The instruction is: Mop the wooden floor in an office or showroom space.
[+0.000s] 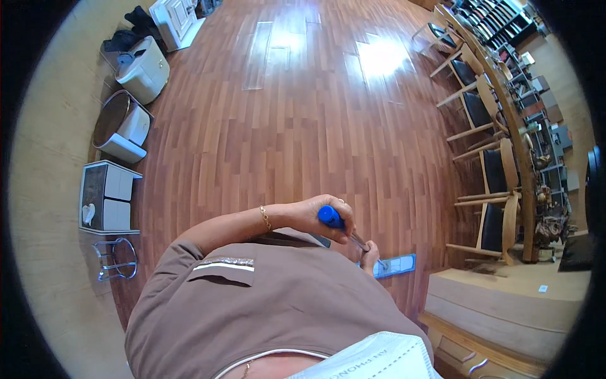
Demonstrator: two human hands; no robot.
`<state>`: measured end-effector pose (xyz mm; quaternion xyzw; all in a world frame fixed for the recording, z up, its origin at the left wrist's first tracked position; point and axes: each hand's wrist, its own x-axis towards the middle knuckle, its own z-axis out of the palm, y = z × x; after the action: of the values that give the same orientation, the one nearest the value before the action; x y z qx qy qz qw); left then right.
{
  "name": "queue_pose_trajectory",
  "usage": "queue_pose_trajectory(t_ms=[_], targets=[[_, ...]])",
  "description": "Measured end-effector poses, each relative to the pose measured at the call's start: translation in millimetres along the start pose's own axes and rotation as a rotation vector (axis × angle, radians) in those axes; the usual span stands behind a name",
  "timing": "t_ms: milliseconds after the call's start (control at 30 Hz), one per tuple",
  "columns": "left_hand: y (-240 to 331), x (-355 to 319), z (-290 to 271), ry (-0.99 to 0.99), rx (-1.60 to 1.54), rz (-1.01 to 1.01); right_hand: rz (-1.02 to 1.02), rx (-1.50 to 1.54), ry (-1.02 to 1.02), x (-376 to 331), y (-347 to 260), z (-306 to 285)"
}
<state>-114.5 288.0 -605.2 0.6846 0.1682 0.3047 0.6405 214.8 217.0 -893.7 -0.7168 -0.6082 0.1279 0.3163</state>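
Note:
My left hand is wrapped round the blue-capped top of a mop handle in front of my chest. Lower on the same metal pole, my right hand grips it, partly hidden behind my body. At the pole's foot a flat mop head, blue-edged with a paler middle, rests on the wood floor to my right. A gold bracelet circles my left wrist.
Wooden chairs with black seats line a long table on the right. Along the left wall stand a white cabinet, a round-topped table and a metal stool. A wooden drawer unit is near right. Light glares off the far floor.

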Motion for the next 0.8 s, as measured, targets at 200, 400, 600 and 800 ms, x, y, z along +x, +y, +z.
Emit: queue_pose_trajectory(t_ms=[200, 400, 600, 800], targets=[[5.3, 16.4, -34.1, 0.157, 0.072, 0.073, 0.192, 0.36, -0.23, 89.2, -46.8, 6.4], [14.1, 15.8, -65.4, 0.293, 0.157, 0.078, -0.284, 0.156, -0.308, 190.6, -39.7, 76.8], [28.1, -12.4, -84.6, 0.599, 0.363, 0.071, -0.513, 0.344, -0.531, 268.6, -132.4, 149.0], [56.6, -51.7, -76.5, 0.972, 0.617, 0.006, -0.894, 0.318, -0.779, 284.8, -249.8, 232.0]])
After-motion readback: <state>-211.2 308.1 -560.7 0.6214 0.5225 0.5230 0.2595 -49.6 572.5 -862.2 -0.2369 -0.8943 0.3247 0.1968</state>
